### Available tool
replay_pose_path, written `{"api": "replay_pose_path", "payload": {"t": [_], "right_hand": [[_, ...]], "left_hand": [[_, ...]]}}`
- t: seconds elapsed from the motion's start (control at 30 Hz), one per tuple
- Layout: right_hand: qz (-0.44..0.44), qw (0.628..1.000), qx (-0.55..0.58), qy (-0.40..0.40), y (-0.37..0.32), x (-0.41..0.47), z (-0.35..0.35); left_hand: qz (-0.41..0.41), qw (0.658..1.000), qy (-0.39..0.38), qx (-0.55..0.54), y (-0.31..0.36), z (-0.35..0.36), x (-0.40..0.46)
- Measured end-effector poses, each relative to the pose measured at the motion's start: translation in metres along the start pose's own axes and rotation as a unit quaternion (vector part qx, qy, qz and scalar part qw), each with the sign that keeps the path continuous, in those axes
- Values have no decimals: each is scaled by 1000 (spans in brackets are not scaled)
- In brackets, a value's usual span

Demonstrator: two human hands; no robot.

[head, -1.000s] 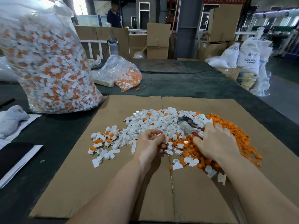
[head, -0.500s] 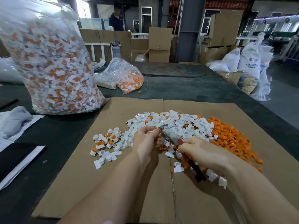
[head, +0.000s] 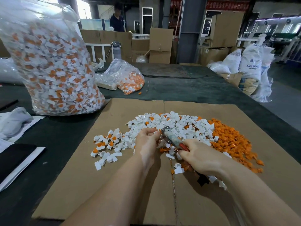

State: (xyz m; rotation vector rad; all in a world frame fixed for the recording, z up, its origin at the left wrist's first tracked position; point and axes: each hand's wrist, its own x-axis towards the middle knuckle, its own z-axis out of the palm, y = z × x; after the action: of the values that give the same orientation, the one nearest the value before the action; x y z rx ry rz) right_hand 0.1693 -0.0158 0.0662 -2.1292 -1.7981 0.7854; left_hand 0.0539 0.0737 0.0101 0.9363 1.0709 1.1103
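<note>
Pliers (head: pixel 171 138) sit in the right hand (head: pixel 201 158), its fingers curled round the red handles. The tip meets a small piece (head: pixel 158 131) pinched by the left hand (head: pixel 147 141) above the cardboard (head: pixel 114 185). Far right, a white sack (head: pixel 250 62) reads "ABS RES…".

I'm seeing both bare forearms reaching up from the bottom edge and converging toward the middle, wrists roughly straight, hands sitting close together but not touching. Left hand (head: pixel 147 142) is showing its back to the camera, fingers curling inward, thumb and fingertips pinching a small part (head: pixel 158 131) that they're mostly hiding. Right hand (head: pixel 200 155) is lying knuckles-up just to the right and nearer the body, fingers wrapping the red handles of the pliers (head: pixel 172 141), whose nose is pointing up-left and meeting the left fingertips.
</note>
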Motion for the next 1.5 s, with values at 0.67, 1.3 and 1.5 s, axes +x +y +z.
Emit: {"api": "replay_pose_path", "payload": {"t": [0.67, 1.3, 1.5], "right_hand": [[125, 931, -170, 298, 73, 29, 12], [-190, 909, 20, 372, 28, 33, 75], [-170, 890, 74, 418, 33, 29, 75]], "left_hand": [[143, 949, -96, 265, -21, -18, -12], [165, 939, -133, 271, -31, -21, -18], [183, 939, -129, 260, -31, -20, -18]]}}
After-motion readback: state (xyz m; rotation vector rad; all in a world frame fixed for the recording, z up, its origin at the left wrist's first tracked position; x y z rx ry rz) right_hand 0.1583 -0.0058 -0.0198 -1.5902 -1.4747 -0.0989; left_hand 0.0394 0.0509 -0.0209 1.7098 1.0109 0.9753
